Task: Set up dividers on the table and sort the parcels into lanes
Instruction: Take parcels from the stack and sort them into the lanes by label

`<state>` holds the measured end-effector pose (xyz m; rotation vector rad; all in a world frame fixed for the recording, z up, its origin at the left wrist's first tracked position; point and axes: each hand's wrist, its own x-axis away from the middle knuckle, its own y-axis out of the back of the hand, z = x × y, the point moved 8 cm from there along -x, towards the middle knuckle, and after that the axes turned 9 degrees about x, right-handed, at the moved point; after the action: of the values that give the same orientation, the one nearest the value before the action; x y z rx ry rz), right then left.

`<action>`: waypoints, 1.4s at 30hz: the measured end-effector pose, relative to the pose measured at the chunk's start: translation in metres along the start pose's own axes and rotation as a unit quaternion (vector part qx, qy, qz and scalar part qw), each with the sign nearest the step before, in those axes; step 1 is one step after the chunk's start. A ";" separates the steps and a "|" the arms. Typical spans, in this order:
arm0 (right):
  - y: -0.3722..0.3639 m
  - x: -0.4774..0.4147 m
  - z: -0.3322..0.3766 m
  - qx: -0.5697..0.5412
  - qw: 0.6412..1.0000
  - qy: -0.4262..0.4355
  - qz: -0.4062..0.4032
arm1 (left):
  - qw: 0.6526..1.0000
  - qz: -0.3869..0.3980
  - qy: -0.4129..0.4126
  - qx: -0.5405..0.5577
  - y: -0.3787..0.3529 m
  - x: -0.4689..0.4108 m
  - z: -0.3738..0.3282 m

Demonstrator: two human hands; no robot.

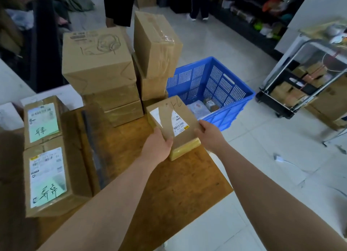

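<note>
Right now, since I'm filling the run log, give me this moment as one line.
step: sorting | left hand: grips small parcel | right hand: grips same parcel | position: over wooden table, right of cardboard divider

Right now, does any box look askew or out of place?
Yes. The taped box atop the far stack sits tilted, not flat on those below. The left hand and right hand grip the small parcel.

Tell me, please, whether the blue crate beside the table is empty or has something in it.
Not empty: the blue crate holds a pale soft packet and a small brown box at its bottom, well below the rim.
</note>
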<state>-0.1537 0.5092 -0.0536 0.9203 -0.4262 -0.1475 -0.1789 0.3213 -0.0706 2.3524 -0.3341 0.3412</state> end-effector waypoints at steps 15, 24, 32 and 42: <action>-0.039 0.022 -0.043 -0.200 0.973 -0.052 0.105 | 0.985 -0.063 0.077 0.142 -0.020 0.057 0.033; -0.030 0.073 -0.045 -0.225 0.947 -0.031 0.228 | 0.898 -0.041 0.136 0.417 -0.065 0.119 0.041; -0.026 0.090 -0.057 -0.179 0.965 0.060 0.183 | 0.868 -0.051 0.133 0.475 -0.081 0.159 0.033; -0.045 0.104 -0.072 -0.118 0.968 0.053 0.216 | 0.842 -0.102 0.154 0.507 -0.071 0.187 0.059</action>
<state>-0.0268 0.5034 -0.0968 0.5805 -0.4885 0.2443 0.0280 0.3042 -0.0935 3.2326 0.3669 0.9615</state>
